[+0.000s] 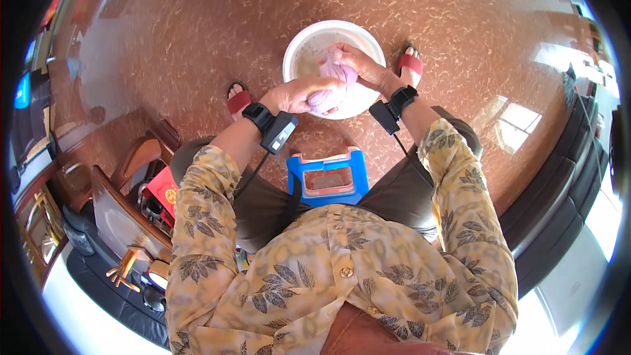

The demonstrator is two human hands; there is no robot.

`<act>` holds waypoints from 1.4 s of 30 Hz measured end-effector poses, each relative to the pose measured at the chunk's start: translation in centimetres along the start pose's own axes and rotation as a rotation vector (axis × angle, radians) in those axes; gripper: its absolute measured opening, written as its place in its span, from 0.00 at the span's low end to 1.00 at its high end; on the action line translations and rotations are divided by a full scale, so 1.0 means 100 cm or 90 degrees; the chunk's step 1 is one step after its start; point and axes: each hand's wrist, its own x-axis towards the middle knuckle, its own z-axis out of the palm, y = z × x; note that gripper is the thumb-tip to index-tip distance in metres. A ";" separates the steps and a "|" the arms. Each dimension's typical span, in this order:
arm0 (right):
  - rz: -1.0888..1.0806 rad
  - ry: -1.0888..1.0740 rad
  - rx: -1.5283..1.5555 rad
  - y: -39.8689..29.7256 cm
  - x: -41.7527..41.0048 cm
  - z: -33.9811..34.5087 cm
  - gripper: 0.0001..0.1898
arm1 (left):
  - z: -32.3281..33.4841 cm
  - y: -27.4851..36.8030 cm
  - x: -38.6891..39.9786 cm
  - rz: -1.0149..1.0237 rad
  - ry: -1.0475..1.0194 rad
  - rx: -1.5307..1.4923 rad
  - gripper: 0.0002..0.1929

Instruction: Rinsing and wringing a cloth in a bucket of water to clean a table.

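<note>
A light purple cloth (336, 77) is bunched and twisted between my two hands above a white basin (292, 39). My left hand (301, 93) grips its lower end, near the basin's front rim. Around the upper end, my right hand (364, 62) is closed, over the right side of the basin. Cloudy water (315, 49) with some foam shows inside the basin, partly hidden by the hands and cloth. Both wrists carry a black strap with a small box and cable.
I sit on a blue plastic stool (328, 165) between my knees. Red sandals (410, 63) flank the basin on the brown patterned floor (222, 19). A wooden table (121, 207) with a red box (162, 192) stands at left; a black leather sofa (547, 197) lines the right.
</note>
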 end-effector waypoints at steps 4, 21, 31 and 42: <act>0.016 0.181 -0.095 0.019 0.003 -0.007 0.15 | 0.010 -0.009 0.018 0.044 0.026 0.124 0.26; -0.010 0.462 -0.809 0.091 0.060 -0.080 0.22 | -0.019 -0.033 0.087 0.210 0.326 0.661 0.20; 0.003 0.082 0.181 0.030 -0.002 -0.023 0.28 | 0.001 0.007 0.010 0.010 0.070 0.144 0.30; -0.007 0.136 0.001 -0.032 -0.023 0.023 0.26 | 0.028 0.014 -0.005 0.062 -0.065 -0.129 0.35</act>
